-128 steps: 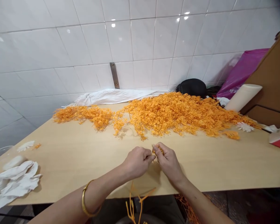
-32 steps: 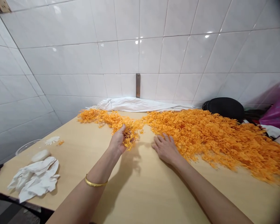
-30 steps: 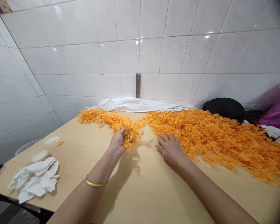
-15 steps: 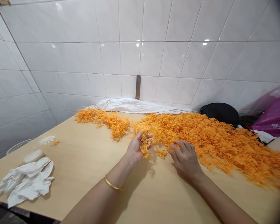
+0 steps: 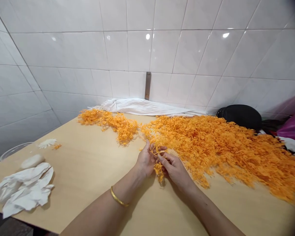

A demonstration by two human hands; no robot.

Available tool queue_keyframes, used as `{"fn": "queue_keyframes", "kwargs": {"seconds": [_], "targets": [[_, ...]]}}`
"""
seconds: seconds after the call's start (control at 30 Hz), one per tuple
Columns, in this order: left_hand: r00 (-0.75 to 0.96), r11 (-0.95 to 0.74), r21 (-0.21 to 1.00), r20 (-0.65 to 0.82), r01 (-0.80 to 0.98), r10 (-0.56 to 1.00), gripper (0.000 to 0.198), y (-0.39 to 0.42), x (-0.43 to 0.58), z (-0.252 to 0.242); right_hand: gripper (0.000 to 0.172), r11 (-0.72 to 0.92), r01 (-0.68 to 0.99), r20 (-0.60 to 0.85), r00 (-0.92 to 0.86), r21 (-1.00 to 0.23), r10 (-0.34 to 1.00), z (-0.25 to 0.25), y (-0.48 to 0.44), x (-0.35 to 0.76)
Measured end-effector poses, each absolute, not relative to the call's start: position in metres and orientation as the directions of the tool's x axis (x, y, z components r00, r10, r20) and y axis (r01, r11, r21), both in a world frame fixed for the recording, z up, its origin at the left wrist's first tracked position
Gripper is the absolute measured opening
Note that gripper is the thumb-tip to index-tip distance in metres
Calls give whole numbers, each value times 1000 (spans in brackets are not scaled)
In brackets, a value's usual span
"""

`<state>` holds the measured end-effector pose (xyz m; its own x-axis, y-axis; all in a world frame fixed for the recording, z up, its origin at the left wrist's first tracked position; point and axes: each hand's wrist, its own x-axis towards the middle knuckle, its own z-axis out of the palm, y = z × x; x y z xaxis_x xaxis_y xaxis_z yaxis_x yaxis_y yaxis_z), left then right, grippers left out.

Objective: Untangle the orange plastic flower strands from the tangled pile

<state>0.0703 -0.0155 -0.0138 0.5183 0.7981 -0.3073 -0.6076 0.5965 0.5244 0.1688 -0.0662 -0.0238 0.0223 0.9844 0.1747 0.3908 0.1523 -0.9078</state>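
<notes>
My left hand [image 5: 145, 160] is closed around some thin, branching orange sprigs [image 5: 159, 172], which dangle below its fingers. Pressed against the same bunch is my right hand [image 5: 178, 171], its thumb and fingers pinching the strands. Both hands meet just above the table, near its middle. A broad heap of the same orange sprigs [image 5: 226, 147] spreads behind and to the right of them. To the left, a smaller orange pile [image 5: 123, 129] lies along the back. The inner fingers of both hands are partly hidden by the strands.
A white cloth [image 5: 137, 107] lies along the tiled wall, below a metal bracket [image 5: 147, 86]. At left are crumpled white cloth [image 5: 27, 188], a smooth white oval piece [image 5: 32, 161], a white flower-shaped piece [image 5: 47, 143] and a clear round rim [image 5: 16, 149]. A black case [image 5: 241, 117] stands back right.
My right hand has moved left from the heap's edge to the left hand and now pinches the orange sprigs there. The loose tuft between the hands is gone from its spot. The view has shifted slightly.
</notes>
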Motion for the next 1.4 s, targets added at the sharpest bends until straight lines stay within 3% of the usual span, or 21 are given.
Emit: {"fn": "queue_keyframes", "kwargs": {"seconds": [0.1,0.27,0.43,0.53,0.63,0.7,0.77,0.97,1.1,1.27,1.4], "targets": [[509,640,445,-388,-626,768,36,-7,65,-15,30,244,544,273,-28,-803,962,-19,-72,169],[506,616,234,-393,-752,768,42,3,55,-11,33,315,677,329,-113,-665,938,-17,-79,165],[515,643,229,-434,-731,740,45,8,52,-12,29,491,744,455,-280,-453,845,-10,-92,158],[439,580,270,-438,-768,785,47,16,48,-12,29,566,650,497,-316,-508,808,3,-106,158],[394,529,291,-412,-797,821,49,20,43,-10,28,437,578,470,-102,-689,877,8,-106,167],[423,546,286,-395,-787,816,51,18,41,-10,19,259,467,336,87,-845,938,3,-97,176],[448,567,275,-393,-776,803,51,14,42,-10,17,101,300,157,169,-949,973,-5,-85,185],[276,441,386,-412,-810,868,47,8,48,-11,29,-93,49,-95,-22,-994,995,-14,-80,177],[223,403,418,-416,-814,882,46,4,53,-8,35,-100,157,-111,-58,-982,992,-14,-83,160],[280,446,430,-396,-785,875,47,5,54,-8,22,52,450,-2,-119,-892,993,-18,-81,155],[224,426,467,-427,-775,876,43,17,50,-8,27,62,502,-45,-199,-862,979,-6,-97,148]]}}
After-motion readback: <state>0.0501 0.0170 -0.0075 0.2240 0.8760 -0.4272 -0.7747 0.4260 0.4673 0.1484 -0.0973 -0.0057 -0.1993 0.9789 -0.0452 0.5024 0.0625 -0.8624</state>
